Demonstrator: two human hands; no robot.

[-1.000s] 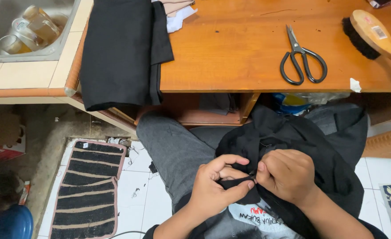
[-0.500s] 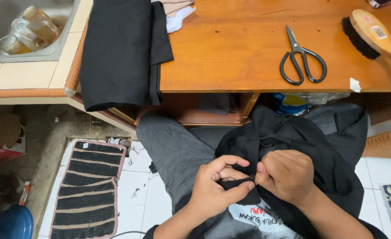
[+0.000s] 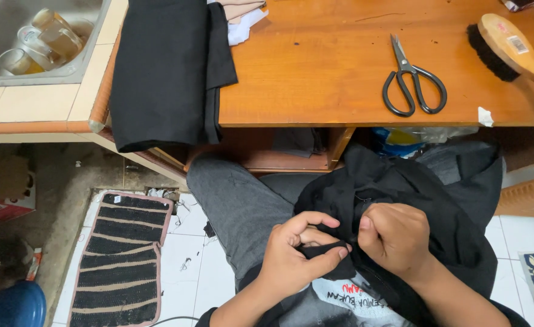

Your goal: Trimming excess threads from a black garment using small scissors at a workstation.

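Both hands worked low over my lap: left hand [image 3: 300, 257] pinched a fold of the black garment [image 3: 400, 200] between thumb and fingers, right hand [image 3: 394, 239] curled closed on the cloth just beside it. To do this well, I judged, I needed short, taut grips. It looked matte, crumpled, below the wooden worktop [image 3: 327, 72] with black-handled scissors [image 3: 409, 85].

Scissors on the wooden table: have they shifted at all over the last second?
No. The scissors lie in the same spot on the wooden table, left of the brush.
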